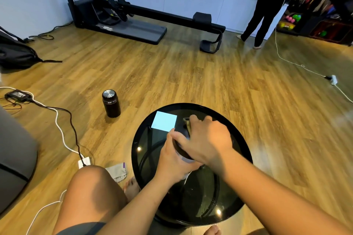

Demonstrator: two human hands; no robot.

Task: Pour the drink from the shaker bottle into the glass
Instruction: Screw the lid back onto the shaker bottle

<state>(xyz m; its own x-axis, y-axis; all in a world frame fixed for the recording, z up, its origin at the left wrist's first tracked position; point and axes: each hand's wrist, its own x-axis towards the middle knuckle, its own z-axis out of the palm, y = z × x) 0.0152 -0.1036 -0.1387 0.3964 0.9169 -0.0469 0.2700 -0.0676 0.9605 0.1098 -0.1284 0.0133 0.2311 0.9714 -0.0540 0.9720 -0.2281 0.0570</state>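
Observation:
Over the round black glass table, both my hands hold the shaker bottle. It shows only as a dark lid band and a pale body between my fingers. My left hand wraps around its body from the left. My right hand covers the lid from above, fingers curled over it. A small dark loop of the lid sticks out beyond my right fingers. I cannot see a glass anywhere; my hands hide part of the tabletop.
A pale blue square sheet lies on the table's far left part. A black flask with a metal cap stands on the wooden floor to the left. Cables and a charger run by my left knee. A person stands far right.

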